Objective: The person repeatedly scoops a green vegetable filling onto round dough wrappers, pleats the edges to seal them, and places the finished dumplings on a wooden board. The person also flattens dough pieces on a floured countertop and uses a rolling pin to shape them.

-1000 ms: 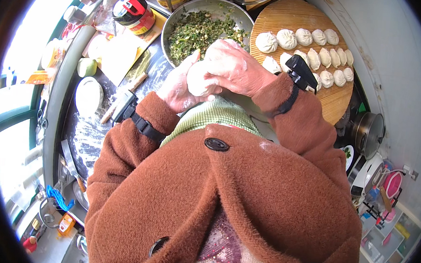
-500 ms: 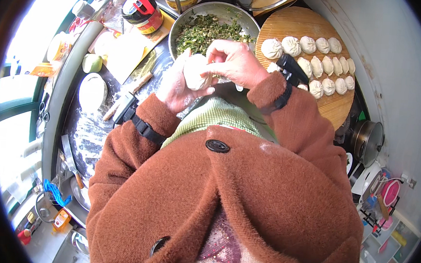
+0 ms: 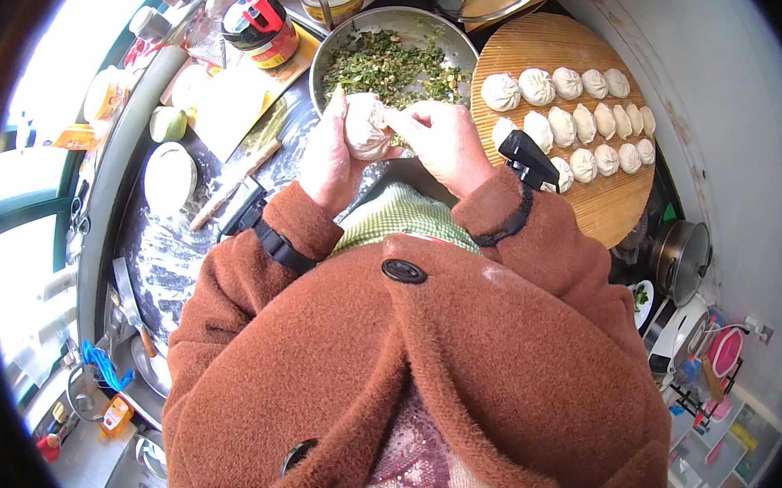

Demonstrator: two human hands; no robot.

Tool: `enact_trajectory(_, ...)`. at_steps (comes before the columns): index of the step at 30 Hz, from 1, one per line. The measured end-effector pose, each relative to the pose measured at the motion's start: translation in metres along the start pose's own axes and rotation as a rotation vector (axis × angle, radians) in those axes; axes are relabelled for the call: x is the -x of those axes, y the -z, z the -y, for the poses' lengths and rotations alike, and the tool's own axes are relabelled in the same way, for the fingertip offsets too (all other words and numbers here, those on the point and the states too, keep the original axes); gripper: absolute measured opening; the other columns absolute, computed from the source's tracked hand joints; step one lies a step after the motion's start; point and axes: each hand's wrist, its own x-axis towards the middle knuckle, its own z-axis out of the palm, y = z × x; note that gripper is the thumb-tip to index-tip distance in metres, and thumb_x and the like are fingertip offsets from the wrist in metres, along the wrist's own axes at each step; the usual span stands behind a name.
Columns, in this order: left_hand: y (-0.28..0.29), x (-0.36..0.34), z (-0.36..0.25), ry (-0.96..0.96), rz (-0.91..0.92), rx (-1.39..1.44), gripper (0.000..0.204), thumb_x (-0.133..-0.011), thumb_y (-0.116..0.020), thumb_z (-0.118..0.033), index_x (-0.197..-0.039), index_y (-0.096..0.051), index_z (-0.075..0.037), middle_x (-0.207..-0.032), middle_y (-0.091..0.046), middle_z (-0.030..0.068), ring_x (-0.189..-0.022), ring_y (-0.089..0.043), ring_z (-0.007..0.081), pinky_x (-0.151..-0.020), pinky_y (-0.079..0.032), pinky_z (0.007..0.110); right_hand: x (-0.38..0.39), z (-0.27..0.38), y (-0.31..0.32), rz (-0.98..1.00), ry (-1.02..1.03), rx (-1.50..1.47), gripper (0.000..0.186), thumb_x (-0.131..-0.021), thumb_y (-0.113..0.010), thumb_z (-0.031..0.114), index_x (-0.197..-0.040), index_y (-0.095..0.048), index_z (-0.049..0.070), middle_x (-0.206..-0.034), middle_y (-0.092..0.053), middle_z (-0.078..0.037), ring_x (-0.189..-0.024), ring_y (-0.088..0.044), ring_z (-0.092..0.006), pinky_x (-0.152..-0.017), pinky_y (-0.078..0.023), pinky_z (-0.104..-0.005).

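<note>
A pleated white dough bun (image 3: 365, 129) rests in my left hand (image 3: 328, 160), whose fingers and palm cup it from the left and below. At its right side my right hand (image 3: 445, 146) pinches the gathered dough between thumb and fingers. Both hands are over the near edge of a wide metal bowl (image 3: 466, 53), which holds chopped green filling (image 3: 376, 62). To the right, a round wooden board (image 3: 513, 49) carries rows of shaped buns (image 3: 538, 87), some round and pleated, others longer. My right wrist partly covers the board's near left side.
A rolling pin (image 3: 232, 186) lies on the floured dark counter (image 3: 160, 246), beside a white dish (image 3: 171, 179). A green fruit (image 3: 167, 124), a red-lidded jar (image 3: 261, 34) and a knife (image 3: 133, 303) are at the left. A steel pot (image 3: 683, 263) stands right of the board.
The bun has turned in my left hand, its gathered side now facing right. My right hand has shifted slightly lower and right, pinching the dough's edge. The view has moved a little.
</note>
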Motion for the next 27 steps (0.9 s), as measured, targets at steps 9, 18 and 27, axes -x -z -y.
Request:
enact_trajectory(9, 0.0, -0.001, 0.009, -0.042, 0.011, 0.02, 0.045, -0.1, -0.036, -0.045, -0.112, -0.051, -0.005, -0.103, -0.059, 0.0086, -0.092, -0.061, 0.0195, -0.08, -0.053, 0.039, 0.003, 0.002, 0.003, -0.108, 0.555, 0.692, 0.022, -0.086, -0.059, 0.029, -0.083, -0.064, 0.007, -0.079, -0.064, -0.006, -0.074, -0.064, -0.0243, -0.063, -0.052, -0.036)
enact_trajectory(18, -0.001, 0.003, 0.009, -0.02, 0.058, 0.045, 0.042, -0.1, -0.035, -0.042, -0.111, -0.052, -0.005, -0.1, -0.06, 0.0078, -0.093, -0.06, 0.0189, -0.083, -0.051, 0.037, 0.003, 0.004, 0.008, 0.017, 0.511, 0.656, 0.018, -0.086, -0.057, 0.026, -0.084, -0.064, 0.009, -0.083, -0.062, -0.007, -0.079, -0.061, -0.0271, -0.069, -0.05, -0.0378)
enact_trajectory(27, -0.005, 0.002, 0.016, 0.027, -0.009, 0.138, 0.044, -0.1, -0.034, -0.044, -0.11, -0.053, -0.006, -0.101, -0.061, 0.0077, -0.093, -0.06, 0.0194, -0.085, -0.05, 0.037, -0.002, -0.002, 0.005, -0.049, 0.814, 0.761, 0.012, -0.083, -0.061, 0.02, -0.082, -0.063, 0.008, -0.076, -0.059, -0.007, -0.074, -0.059, -0.0273, -0.067, -0.049, -0.0382)
